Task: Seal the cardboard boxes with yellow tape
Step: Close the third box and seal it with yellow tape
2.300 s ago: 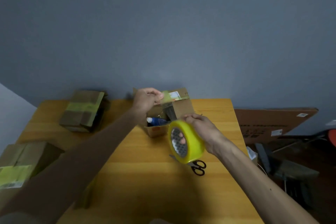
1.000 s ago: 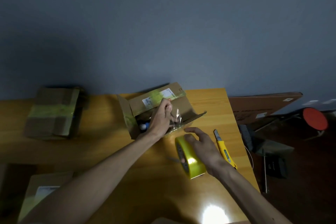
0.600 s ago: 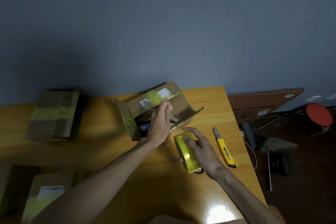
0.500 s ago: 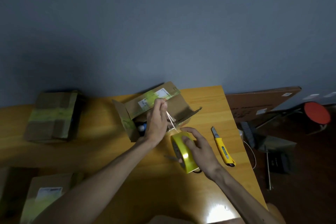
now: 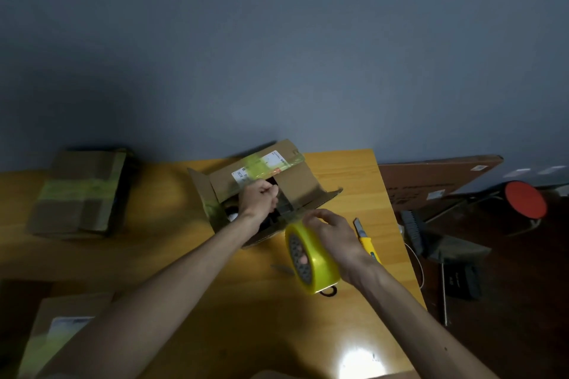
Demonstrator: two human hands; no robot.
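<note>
Over the open brown cardboard box (image 5: 296,183), your left hand (image 5: 258,200) pinches a translucent tape strip (image 5: 292,216). Your right hand (image 5: 334,235) grips its source — the yellow tape roll (image 5: 318,268).

Perhaps a home packing corner; wooden table (image 5: 160,258), taped cardboard boxes (image 5: 80,194), flat carton (image 5: 431,177) against grey wall (image 5: 277,55)

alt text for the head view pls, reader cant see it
The right-hand grip holds a yellow tape roll while the left-hand grip pinches its free strip over an open cardboard box on a wooden table. A taped box sits far left; a yellow utility knife lies beside the roll.
</note>
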